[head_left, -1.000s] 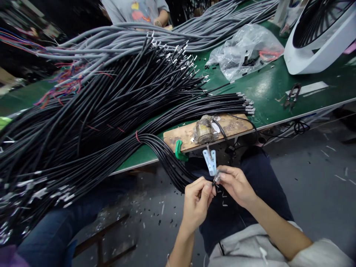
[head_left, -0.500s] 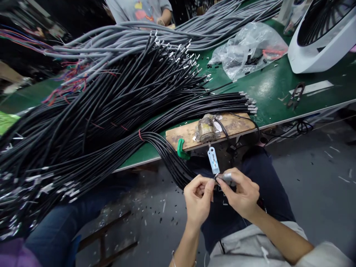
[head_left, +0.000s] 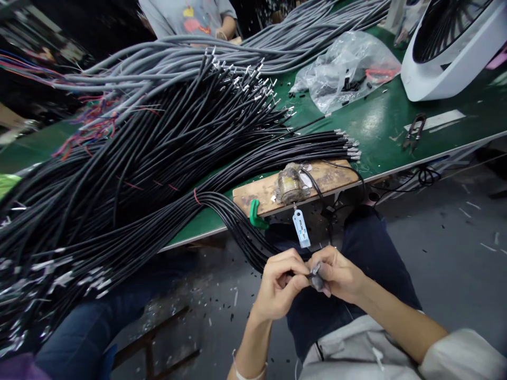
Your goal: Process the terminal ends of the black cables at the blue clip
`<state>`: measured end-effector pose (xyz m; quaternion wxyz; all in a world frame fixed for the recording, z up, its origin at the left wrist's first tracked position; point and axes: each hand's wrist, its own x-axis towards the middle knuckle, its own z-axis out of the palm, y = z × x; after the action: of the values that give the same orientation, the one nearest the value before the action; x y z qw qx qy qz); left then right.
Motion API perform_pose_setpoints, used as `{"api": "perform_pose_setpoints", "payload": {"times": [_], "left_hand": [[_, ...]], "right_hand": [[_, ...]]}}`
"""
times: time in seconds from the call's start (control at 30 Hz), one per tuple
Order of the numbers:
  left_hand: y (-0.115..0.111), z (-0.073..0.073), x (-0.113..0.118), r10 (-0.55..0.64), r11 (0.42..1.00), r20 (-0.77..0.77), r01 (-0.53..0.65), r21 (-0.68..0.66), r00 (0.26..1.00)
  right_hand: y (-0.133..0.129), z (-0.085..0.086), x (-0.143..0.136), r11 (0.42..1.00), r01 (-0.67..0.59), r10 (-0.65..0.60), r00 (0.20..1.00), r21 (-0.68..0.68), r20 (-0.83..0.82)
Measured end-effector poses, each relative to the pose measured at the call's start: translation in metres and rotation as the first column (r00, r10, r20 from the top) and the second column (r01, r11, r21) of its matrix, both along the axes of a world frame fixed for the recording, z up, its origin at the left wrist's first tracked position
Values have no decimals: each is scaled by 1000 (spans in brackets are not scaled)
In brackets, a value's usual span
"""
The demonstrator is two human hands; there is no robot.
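Note:
My left hand is closed in a pinch on a black cable over my lap. My right hand is closed at the cable's end, with grey wrapping on its thumb and fingertip; the very tip is mostly hidden. Just above both hands, a light blue slotted piece sticks out from the shaft of a small motor-like unit. That unit is fixed on a wooden board at the table edge. A tied bundle of black cables droops over the edge towards my left hand.
Piles of black cables and grey cables cover the green table's left and back. A green clamp, snips, a plastic bag and a white fan are around. Another person stands opposite.
Both hands have moved down, away from the light blue piece, towards my lap. The right hand has turned, so its wrapped fingertips now close around the cable end. The view has shifted slightly.

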<state>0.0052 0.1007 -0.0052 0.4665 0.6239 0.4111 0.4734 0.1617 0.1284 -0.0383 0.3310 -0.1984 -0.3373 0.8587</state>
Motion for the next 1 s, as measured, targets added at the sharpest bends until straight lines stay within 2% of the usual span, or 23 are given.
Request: {"api": "perform_pose_setpoints", "payload": {"times": [0.07,0.17,0.23,0.33,0.4,0.47,0.63,0.73,0.83,0.9,1.0], "left_hand": [[2,-5,3,83,996,2,-83,38,997],[1,-12,7,163,986,-39,-161,46,986],[-2,-13,9,203,979,-56,-201,46,978],[-7,-14,10,251,966,-11,-250,58,968],[-9,-15,10,277,957,68,-282,74,958],[-8,-15,11,304,945,143,-317,80,942],[-1,-13,15,373,923,173,-383,26,911],[4,-10,18,390,920,123,-392,-15,912],[5,-7,18,378,926,77,-375,-44,923],[5,-5,17,365,930,58,-362,-57,929],[2,-5,16,346,937,34,-344,-60,937]], "right_hand": [[1,-3,-2,993,-36,39,999,-113,26],[16,-2,3,989,-45,68,984,-140,164],[33,2,8,995,21,5,963,-93,271],[56,12,9,987,162,-158,936,12,316],[64,20,3,979,184,-202,938,90,281],[67,27,-6,978,165,-190,954,124,230],[62,30,-25,982,162,-157,986,-100,55],[58,26,-28,972,158,-166,986,-174,-31],[57,20,-27,976,87,-109,989,-200,-101],[57,13,-25,977,52,-80,988,-206,-130],[58,-2,-17,969,73,-108,985,-236,-137]]}}
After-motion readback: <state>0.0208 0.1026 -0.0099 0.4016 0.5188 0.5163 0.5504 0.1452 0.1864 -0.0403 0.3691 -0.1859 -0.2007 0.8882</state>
